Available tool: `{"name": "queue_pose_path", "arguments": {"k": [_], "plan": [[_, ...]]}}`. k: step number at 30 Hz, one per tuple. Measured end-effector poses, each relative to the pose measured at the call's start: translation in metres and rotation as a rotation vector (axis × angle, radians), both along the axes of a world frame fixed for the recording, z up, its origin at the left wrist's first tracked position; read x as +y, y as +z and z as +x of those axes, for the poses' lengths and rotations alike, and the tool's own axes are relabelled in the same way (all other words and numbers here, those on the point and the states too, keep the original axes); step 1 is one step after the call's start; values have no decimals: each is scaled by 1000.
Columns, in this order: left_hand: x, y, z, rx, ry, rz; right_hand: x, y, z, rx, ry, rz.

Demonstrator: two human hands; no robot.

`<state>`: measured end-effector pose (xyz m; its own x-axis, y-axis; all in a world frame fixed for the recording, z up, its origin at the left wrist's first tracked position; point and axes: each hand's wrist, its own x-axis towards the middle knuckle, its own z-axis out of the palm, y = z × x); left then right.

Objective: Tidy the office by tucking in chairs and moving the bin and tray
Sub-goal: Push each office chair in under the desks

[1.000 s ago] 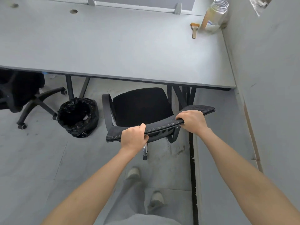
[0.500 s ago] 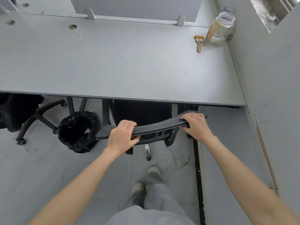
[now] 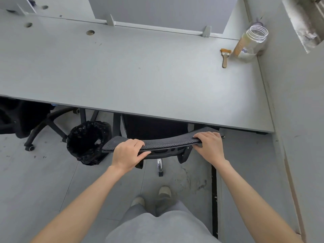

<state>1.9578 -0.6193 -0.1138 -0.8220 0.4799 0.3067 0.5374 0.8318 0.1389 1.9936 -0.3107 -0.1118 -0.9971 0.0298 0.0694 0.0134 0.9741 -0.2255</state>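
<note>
The grey counter [image 3: 133, 72] fills the upper half of the view and runs to the wall on the right. Under its left end sits a second black office chair [image 3: 22, 120], its wheeled base partly out on the floor. The chair in hand, a black mesh-backed office chair [image 3: 157, 130], has its seat under the counter's front edge, with only the curved top of the backrest and the chrome column showing. Just to its left stands the bin [image 3: 87, 142], lined with a black bag, close to the backrest's corner. No tray is visible here. On the far right of the counter stand an open glass jar [image 3: 252, 42] and, beside it, a small paintbrush [image 3: 224, 57].

The left hand [image 3: 128, 154] and right hand [image 3: 209, 146] are both closed over the backrest's top edge, one near each end.

This looks like the end of the tucking-in step. Next, I judge, comes letting go and turning left to the bin or the other chair.
</note>
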Motion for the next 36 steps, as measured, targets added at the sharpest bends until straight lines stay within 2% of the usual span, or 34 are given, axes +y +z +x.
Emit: {"name": "queue_pose_path", "arguments": {"k": [10, 17, 22, 28, 36], "plan": [[-57, 0, -18, -57, -130, 91, -72, -5, 44, 58, -193, -39], [-70, -7, 12, -21, -219, 156, -81, -4, 103, 155, -113, -106], [-70, -4, 24, -32, -265, 181, -79, -1, 109, 168, -137, -153], [-67, 1, 28, -65, -258, 137, -77, 3, 111, 150, -137, -180], [-45, 5, 51, -95, -83, 171, -47, 10, 106, 94, -79, -206]]}}
